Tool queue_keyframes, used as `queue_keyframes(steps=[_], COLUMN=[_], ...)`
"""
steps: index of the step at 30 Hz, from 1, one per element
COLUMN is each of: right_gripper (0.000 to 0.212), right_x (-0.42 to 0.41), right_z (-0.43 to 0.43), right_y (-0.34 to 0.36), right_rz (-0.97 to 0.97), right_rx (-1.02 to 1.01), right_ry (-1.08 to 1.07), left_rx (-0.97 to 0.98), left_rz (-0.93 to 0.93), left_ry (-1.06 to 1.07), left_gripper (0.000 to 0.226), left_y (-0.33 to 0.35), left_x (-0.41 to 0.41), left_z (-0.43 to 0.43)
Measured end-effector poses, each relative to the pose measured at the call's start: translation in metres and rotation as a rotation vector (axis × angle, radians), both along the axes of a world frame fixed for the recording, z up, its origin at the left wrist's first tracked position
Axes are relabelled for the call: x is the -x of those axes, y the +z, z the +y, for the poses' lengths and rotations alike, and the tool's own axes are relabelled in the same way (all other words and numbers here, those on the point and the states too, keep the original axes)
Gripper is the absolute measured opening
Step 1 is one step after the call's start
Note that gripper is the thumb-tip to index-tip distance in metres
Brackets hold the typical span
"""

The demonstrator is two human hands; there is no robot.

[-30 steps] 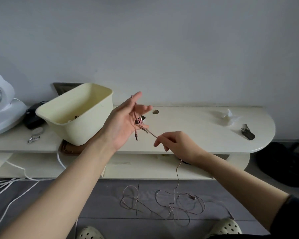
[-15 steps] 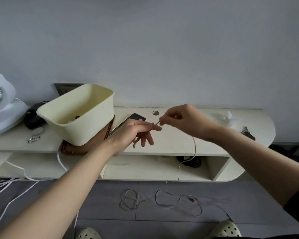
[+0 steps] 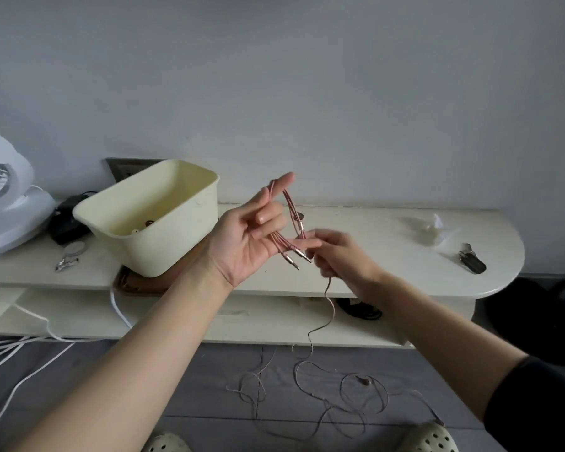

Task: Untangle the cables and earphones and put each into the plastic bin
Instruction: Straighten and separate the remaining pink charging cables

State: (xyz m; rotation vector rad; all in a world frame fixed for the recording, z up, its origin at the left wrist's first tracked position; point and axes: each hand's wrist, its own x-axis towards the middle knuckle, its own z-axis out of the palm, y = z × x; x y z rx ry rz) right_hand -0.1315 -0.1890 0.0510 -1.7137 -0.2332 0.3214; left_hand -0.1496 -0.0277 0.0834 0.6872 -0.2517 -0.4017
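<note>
The left hand [image 3: 252,236] is up beside the bin [image 3: 163,252], just to its right, with the palm facing back at the person. It is mostly open. The top finger sticks straight up, the bottom finger points away from the bin, and the middle ones bend in a little. A pink cable [image 3: 290,208] goes round the hand in a few loops, over the top finger and down past the bottom one. Its small metal plugs [image 3: 291,261] stick out under the hand.

The right hand [image 3: 343,256] is next, a bit farther from the bin. Its fingers are curled and pinch the cable right by the plugs. From this hand the thin cable hangs down and lies in messy loops on the floor [image 3: 209,380], below the bin and off to the right.

The bin stands on a shelf [image 3: 372,230], with some small things inside.
</note>
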Motion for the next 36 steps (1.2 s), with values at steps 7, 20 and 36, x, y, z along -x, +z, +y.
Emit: queue_keyframes(steps=[7,20,36], right_gripper=[0.025,0.021,0.040], right_x=[0.021,0.014,0.007], right_z=[0.009,-0.013,-0.001], right_y=[-0.012,0.041,-0.007], right_rz=[-0.105,-0.313,-0.202], right_rx=[0.207,0.470,0.279], right_ry=[0.069,0.157,-0.064], left_rx=[-0.419,-1.246,-0.159], left_rz=[-0.092,-0.265,0.079], left_ry=[0.333,0.154,0.060], left_gripper=[0.028,0.024,0.040], left_y=[-0.003,-0.019,-0.006], left_x=[-0.009,0.007,0.006], left_z=[0.003,0.013,0.003])
